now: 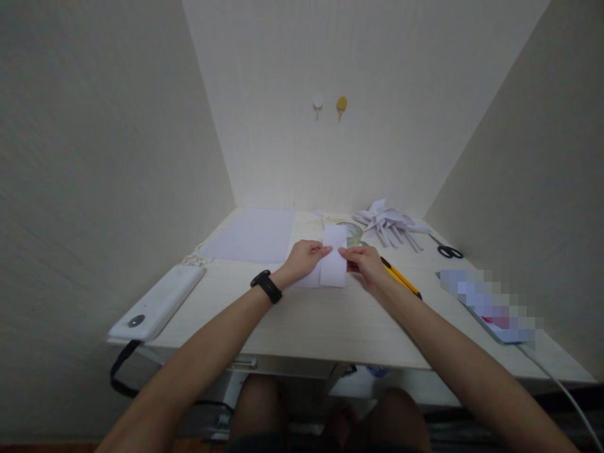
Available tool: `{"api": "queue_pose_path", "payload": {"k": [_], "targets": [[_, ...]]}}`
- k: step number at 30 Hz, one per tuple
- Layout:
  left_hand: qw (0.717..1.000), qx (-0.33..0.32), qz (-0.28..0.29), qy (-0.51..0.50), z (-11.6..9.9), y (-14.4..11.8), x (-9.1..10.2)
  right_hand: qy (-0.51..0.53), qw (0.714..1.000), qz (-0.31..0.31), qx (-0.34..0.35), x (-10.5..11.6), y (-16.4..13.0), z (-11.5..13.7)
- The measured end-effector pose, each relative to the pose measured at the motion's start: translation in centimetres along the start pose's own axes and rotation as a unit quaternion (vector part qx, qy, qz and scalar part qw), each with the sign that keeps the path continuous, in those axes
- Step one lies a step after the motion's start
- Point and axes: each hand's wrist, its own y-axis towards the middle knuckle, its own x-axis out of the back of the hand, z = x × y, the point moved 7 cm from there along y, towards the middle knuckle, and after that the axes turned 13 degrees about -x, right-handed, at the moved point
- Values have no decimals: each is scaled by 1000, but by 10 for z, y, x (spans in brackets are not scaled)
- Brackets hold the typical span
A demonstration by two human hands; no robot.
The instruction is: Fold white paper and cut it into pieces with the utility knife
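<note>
A white strip of paper [334, 270] is held upright between my two hands over the middle of the desk. My left hand [304, 259] pinches its left edge, thumb on the near face. From the other side my right hand [364, 261] grips the right edge the same way. Another white sheet [306, 280] lies under and behind the strip, partly hidden by my left hand. Just behind the strip sits a roll of clear tape [353, 231], partly covered. Beside my right wrist rests a yellow and black utility knife [401, 277].
White sheets [255, 234] lie at the back left. Folded paper pinwheels [389, 223] are heaped at the back right, near black-handled scissors [450, 251]. A white device [158, 302] with a black cable stands front left; a phone-like object [488, 308] with a white cable lies right.
</note>
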Motion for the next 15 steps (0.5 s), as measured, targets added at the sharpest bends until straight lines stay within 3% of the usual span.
{"api": "queue_pose_path", "payload": {"k": [4, 9, 15], "targets": [[996, 35, -5, -77, 6, -2, -3, 0, 1000, 12, 10, -1, -1, 1], [972, 101, -25, -213, 14, -7, -7, -17, 999, 46, -10, -5, 3, -6], [965, 137, -53, -217, 21, -9, -7, -30, 999, 36, -5, -3, 7, -11]]}}
